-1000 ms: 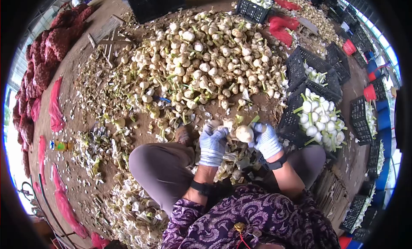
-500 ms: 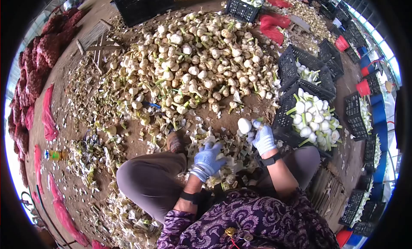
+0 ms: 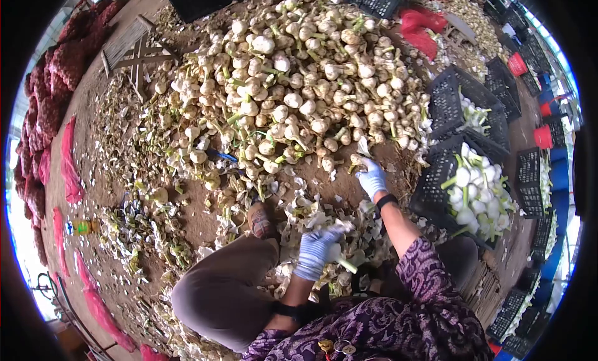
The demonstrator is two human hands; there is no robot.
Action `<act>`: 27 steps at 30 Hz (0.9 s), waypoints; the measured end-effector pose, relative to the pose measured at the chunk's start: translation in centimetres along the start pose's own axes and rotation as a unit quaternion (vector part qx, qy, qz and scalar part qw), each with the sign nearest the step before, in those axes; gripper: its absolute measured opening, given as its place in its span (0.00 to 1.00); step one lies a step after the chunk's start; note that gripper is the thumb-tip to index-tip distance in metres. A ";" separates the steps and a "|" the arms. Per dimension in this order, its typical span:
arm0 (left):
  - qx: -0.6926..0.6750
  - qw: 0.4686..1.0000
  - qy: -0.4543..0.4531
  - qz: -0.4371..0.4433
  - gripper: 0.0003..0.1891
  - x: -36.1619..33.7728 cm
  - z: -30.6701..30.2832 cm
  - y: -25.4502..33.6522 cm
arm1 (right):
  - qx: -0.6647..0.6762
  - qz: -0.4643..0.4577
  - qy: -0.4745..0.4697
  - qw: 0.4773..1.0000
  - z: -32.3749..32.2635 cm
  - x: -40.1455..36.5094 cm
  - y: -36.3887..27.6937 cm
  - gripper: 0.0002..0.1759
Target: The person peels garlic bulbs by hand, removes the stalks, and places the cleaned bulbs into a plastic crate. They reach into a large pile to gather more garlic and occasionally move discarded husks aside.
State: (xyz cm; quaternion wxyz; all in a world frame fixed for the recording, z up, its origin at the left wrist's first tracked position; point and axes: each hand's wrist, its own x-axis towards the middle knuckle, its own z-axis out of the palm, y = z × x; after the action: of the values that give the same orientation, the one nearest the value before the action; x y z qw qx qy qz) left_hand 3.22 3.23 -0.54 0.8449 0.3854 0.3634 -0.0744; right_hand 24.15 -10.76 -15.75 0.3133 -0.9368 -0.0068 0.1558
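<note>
My right hand (image 3: 372, 177), in a striped white-and-blue glove, stretches forward to the near edge of the heap. Its fingertips close on an unpeeled garlic bulb (image 3: 356, 160) lying on the soil there. My left hand (image 3: 316, 254), gloved alike, is curled low between my knees. A pale garlic stem (image 3: 344, 261) sticks out to the right from under its fingers; the bulb itself is mostly hidden by the hand. Loose garlic skins (image 3: 299, 221) cover the ground around the left hand. Beyond both hands rises the big heap of garlic (image 3: 299, 93).
At my right stands a black crate (image 3: 430, 180) full of peeled white garlic, with another crate (image 3: 448, 102) behind it. A wooden-framed stool (image 3: 138, 61) lies at the upper left. Red mesh sacks (image 3: 62, 80) line the left side. My shoe (image 3: 261, 221) is near the heap.
My right hand has moved forward to the heap, and the white peeled bulb it held is gone from it. My left hand has closed, with a stem now showing beside it. The view has shifted.
</note>
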 end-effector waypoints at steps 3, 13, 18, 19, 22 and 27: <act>0.056 0.997 -0.040 0.018 0.09 0.7 -0.8 -0.6 | -0.135 -0.044 0.009 0.990 0.4 1.4 -3.1 0.23; 0.038 0.994 0.051 0.090 0.19 3.2 -1.8 -1.5 | 0.513 0.185 -0.311 0.778 0.7 -1.7 -0.6 0.14; 0.041 0.988 -0.063 0.137 0.34 2.7 -1.2 0.0 | 0.670 0.179 -0.421 0.585 -2.9 -11.0 -5.9 0.19; 0.031 0.989 -0.092 0.107 0.33 2.1 -1.0 0.5 | 0.676 0.167 -0.411 0.588 -3.4 -11.9 -5.8 0.18; 0.065 0.986 -0.106 0.114 0.26 0.8 -0.2 1.2 | 0.641 0.147 -0.363 0.660 -6.3 -14.2 -7.5 0.12; 0.474 0.797 -0.022 0.374 0.23 0.4 0.5 0.2 | 0.451 0.110 -0.248 0.850 -11.1 -17.5 -9.4 0.13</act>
State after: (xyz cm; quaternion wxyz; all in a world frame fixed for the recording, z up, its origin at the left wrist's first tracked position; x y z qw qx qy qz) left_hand 3.81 3.06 -0.49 0.5266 0.8416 0.0923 0.0760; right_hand 11.63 -11.63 3.19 0.6701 -0.6169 0.0902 0.4028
